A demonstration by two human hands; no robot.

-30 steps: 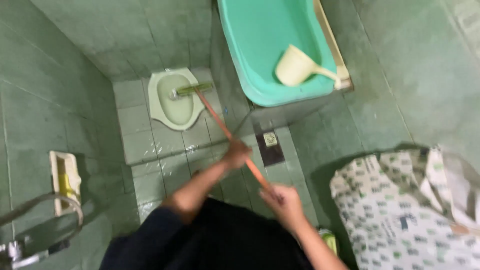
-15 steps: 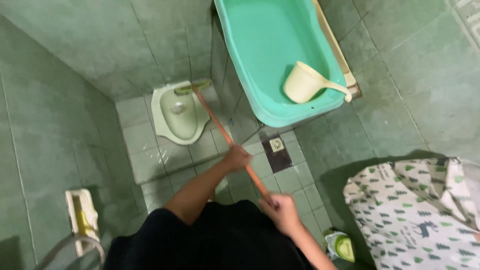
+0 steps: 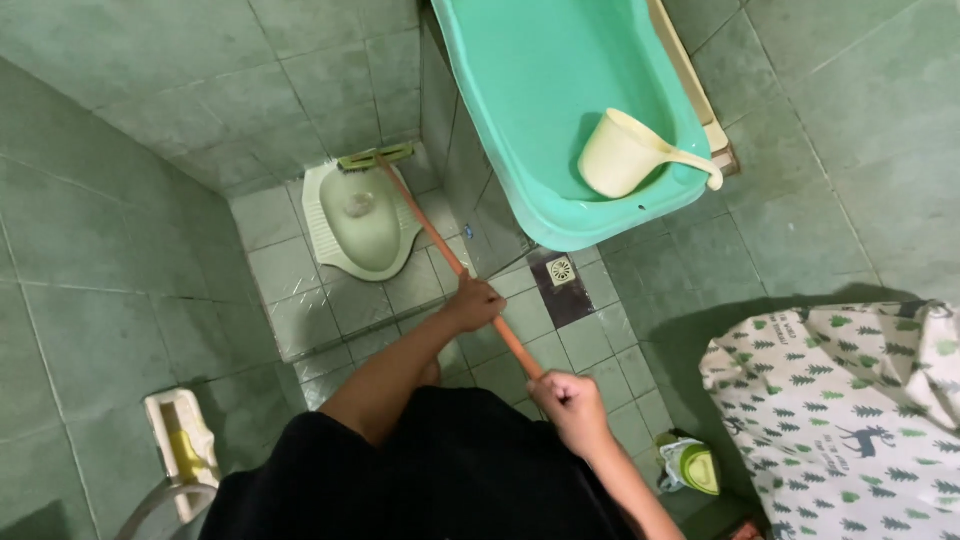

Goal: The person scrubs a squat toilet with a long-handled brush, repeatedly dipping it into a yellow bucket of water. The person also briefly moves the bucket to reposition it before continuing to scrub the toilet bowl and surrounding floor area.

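You are looking straight down into a small bathroom tiled in green. Both of your hands are clenched around a long orange brush handle (image 3: 455, 262) that runs diagonally away from you. Your left hand (image 3: 474, 302) grips it about midway along, and your right hand (image 3: 570, 400) grips it near the end closest to your body. The handle leads up to a green brush head (image 3: 376, 157), which rests at the far rim of a pale squat toilet (image 3: 352, 225) set into a raised step of the floor (image 3: 300, 310). To the right of the toilet stands a large turquoise tub (image 3: 540, 90), and a cream water scoop (image 3: 625, 152) with a handle lies inside it. A small square floor drain (image 3: 561, 270) sits just below the tub, beside the handle. At the lower right hangs a white cloth (image 3: 850, 420) printed with green trees. At the lower left, a white soap holder (image 3: 180, 445) is fixed to the wall.
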